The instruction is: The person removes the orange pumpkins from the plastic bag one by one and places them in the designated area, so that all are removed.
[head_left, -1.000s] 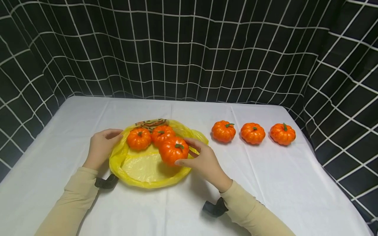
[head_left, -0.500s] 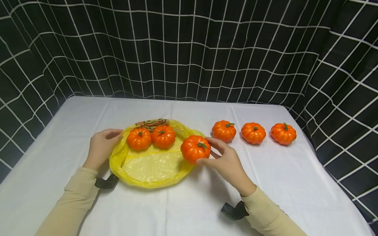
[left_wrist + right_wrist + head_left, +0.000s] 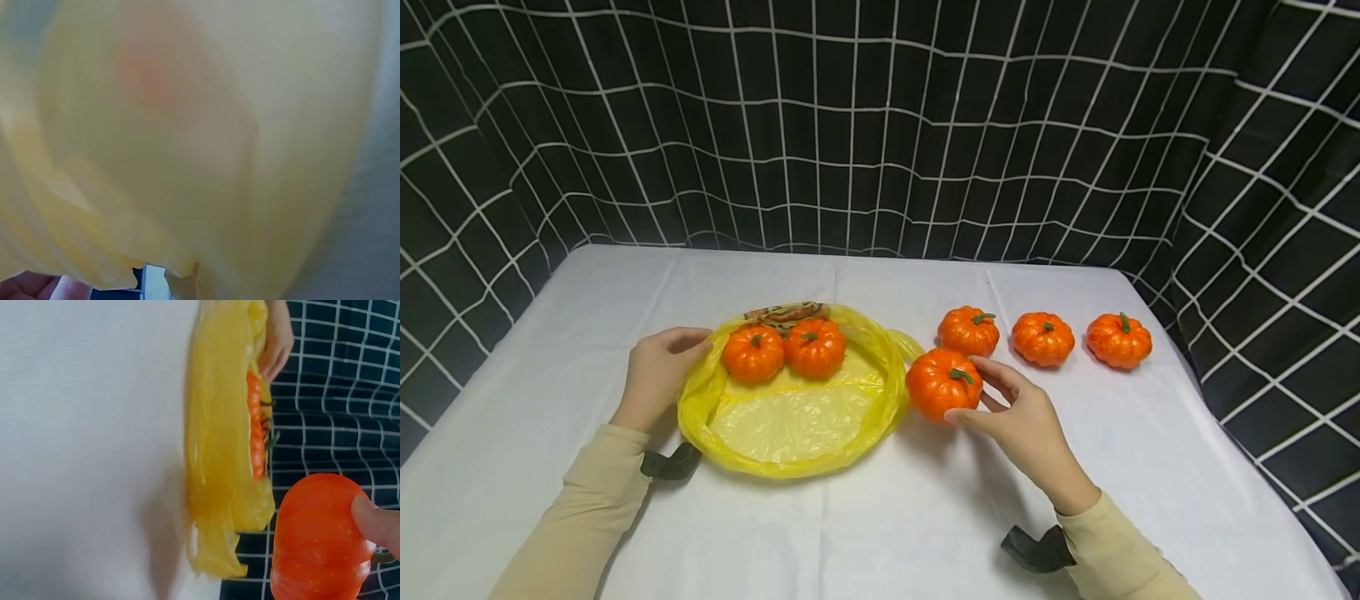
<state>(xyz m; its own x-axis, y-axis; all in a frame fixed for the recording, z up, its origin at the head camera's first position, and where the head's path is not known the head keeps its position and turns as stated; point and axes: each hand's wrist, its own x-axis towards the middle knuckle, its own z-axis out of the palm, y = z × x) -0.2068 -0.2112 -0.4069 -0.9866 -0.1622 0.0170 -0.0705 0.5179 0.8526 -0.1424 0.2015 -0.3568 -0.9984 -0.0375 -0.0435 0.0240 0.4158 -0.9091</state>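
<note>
A yellow plastic bag [image 3: 790, 468] lies with its mouth spread wide, two small orange pumpkins [image 3: 754, 353] [image 3: 815, 348] inside near its back. My left hand [image 3: 662, 375] pinches the bag's left rim; in the left wrist view the yellow film [image 3: 206, 156] fills most of the picture. Just right of the bag, my right hand [image 3: 1030, 425] grips another orange pumpkin [image 3: 943, 385] between thumb and fingers, held above the cloth. The right wrist view shows that pumpkin [image 3: 322, 540] with the thumb on it, and the bag [image 3: 219, 425] beyond.
Three more orange pumpkins [image 3: 967, 332] [image 3: 1042, 339] [image 3: 1118, 341] stand in a row at the back right of the white-covered table [image 3: 880, 542]. Behind and beside the table hangs a black curtain with white grid lines [image 3: 865, 125].
My right hand has moved to the right, carrying its pumpkin from over the bag to beyond the right rim. My left hand has stayed at the left rim.
</note>
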